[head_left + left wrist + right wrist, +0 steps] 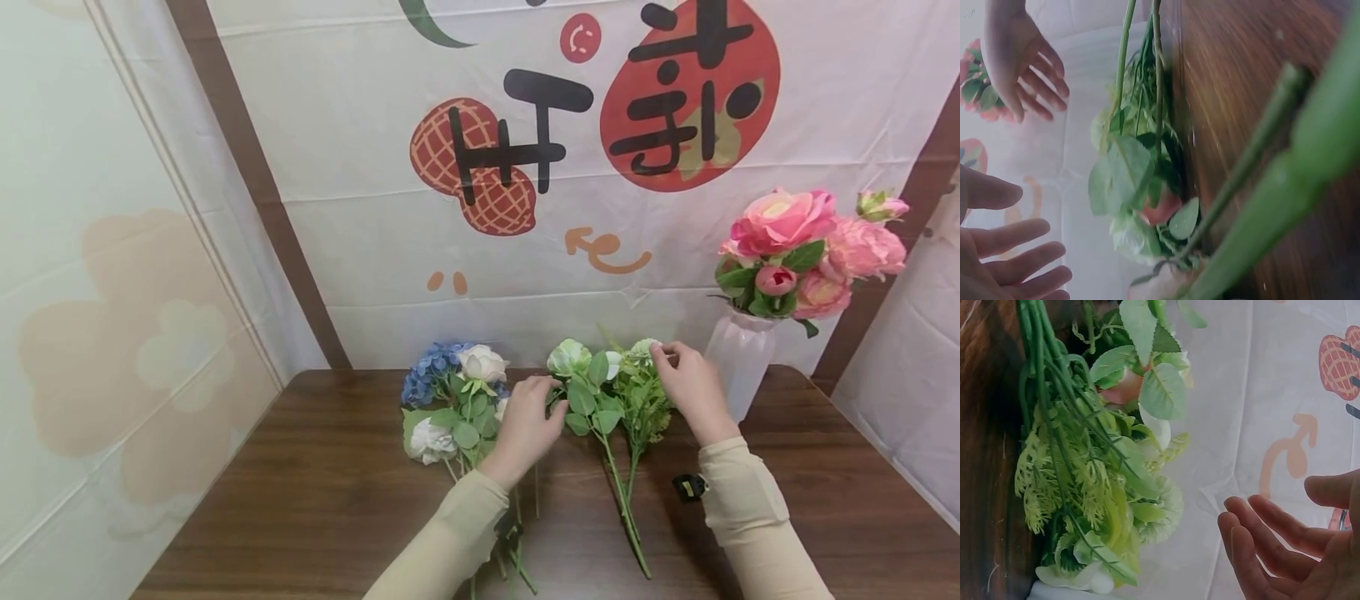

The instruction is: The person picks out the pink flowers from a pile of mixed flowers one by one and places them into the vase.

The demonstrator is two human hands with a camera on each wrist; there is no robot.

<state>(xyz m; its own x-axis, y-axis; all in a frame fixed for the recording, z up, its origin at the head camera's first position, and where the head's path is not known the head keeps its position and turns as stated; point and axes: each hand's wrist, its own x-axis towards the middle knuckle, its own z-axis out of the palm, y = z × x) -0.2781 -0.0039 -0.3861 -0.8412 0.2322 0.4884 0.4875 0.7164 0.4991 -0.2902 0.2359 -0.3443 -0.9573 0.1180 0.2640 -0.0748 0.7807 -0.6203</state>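
My left hand hovers between two groups of artificial flowers, its fingers loosely bent and nothing in them. To its left lies a bunch with a blue hydrangea, a cream rose and a white flower. On its other side lie green-leaved stems with a pale green-white flower and feathery greenery. My right hand is raised beside that greenery. In the right wrist view the right hand has parted, relaxed fingers and holds nothing. The left wrist view shows the left hand likewise without anything.
A ribbed white vase with pink flowers stands at the back right of the brown wooden table. Behind the table hangs a printed white cloth. Bare stems point toward the table's front.
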